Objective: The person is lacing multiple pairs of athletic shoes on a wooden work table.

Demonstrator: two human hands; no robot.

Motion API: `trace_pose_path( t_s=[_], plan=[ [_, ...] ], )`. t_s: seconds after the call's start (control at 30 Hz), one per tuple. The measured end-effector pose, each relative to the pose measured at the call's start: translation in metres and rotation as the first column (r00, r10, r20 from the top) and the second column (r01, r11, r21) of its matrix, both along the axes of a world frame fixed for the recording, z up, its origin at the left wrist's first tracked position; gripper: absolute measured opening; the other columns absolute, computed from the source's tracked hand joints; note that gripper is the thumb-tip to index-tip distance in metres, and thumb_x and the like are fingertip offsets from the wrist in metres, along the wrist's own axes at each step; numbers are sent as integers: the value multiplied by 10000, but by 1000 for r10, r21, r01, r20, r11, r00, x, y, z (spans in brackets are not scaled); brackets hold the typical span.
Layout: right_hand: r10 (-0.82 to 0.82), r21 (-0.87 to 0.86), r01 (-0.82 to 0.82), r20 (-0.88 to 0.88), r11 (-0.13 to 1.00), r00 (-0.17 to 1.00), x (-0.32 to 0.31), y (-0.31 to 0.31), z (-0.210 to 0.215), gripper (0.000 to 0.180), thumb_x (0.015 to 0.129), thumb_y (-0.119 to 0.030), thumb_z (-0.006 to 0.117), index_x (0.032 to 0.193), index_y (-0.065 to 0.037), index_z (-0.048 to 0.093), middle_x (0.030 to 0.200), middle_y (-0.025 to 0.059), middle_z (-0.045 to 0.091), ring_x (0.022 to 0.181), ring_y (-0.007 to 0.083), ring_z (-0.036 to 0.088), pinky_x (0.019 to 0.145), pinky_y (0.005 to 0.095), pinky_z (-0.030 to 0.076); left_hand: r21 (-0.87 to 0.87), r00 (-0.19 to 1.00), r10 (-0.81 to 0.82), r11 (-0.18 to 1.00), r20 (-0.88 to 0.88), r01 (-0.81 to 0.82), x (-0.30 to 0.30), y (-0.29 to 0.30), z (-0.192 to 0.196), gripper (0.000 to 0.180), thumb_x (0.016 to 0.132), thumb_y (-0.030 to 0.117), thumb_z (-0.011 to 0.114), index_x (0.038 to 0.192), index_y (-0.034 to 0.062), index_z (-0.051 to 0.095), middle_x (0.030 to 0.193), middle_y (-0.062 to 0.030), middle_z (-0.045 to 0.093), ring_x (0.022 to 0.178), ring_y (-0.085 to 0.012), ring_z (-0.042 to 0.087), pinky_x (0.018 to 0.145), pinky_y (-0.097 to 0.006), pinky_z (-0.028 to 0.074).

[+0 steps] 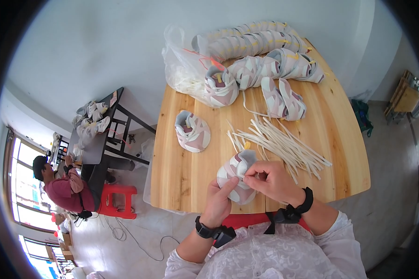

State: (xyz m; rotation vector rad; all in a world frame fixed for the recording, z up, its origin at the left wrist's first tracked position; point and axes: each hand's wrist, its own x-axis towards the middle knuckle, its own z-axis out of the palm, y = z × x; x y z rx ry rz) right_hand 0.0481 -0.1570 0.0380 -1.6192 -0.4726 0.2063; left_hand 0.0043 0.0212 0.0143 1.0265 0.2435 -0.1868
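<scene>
At the table's near edge I hold a white and pale pink shoe upper [233, 168] with a yellow tab at its collar. My left hand [216, 203] is closed around its near left side, the thumb pressed on the front. Against the upper's right side, my right hand [275, 182] is closed in a pinch; whatever lies between its fingertips is too small to make out. A loose pile of flat white shoelaces [286, 145] lies just beyond my right hand. Another shoe upper [193, 133] stands to the left, apart from both hands.
Rows of nested shoe uppers [260, 44] line the wooden table's [330, 125] far side. A clear plastic bag [184, 69] stands at far left beside an upper [221, 89]. On the left, a person [67, 190] sits at a dark table [91, 142], near a red stool [118, 201].
</scene>
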Motion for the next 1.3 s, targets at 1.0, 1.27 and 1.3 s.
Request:
trace_pose_path(
  t_s=[1.0, 1.27, 1.3],
  plan=[
    [-8, -68, -4, -173, 998, 985, -2, -9, -7, 161, 804, -128, 746, 791, 9, 661, 664, 9, 619, 611, 38, 527, 556, 216, 433, 392, 992, -81, 919, 94, 38, -2, 3, 1, 292, 827, 8, 652, 1115, -36, 629, 1022, -75, 679, 903, -134, 639, 806, -280, 505],
    [31, -132, -48, -128, 990, 991, -5, -15, -4, 191, 805, -123, 738, 721, 6, 627, 611, -7, 582, 574, 32, 475, 508, 225, 369, 587, 978, -149, 809, 148, 35, -8, 1, 6, 287, 800, 77, 715, 1061, -11, 634, 983, -51, 657, 881, -105, 608, 780, -273, 493],
    [31, -132, -48, -128, 990, 991, -6, -15, -5, 191, 805, -123, 738, 721, 6, 627, 611, -7, 582, 574, 32, 475, 508, 225, 369, 587, 978, -149, 809, 148, 35, -9, -2, 6, 287, 800, 77, 715, 1061, -11, 634, 983, -51, 657, 881, -105, 608, 780, -273, 493]
  ],
)
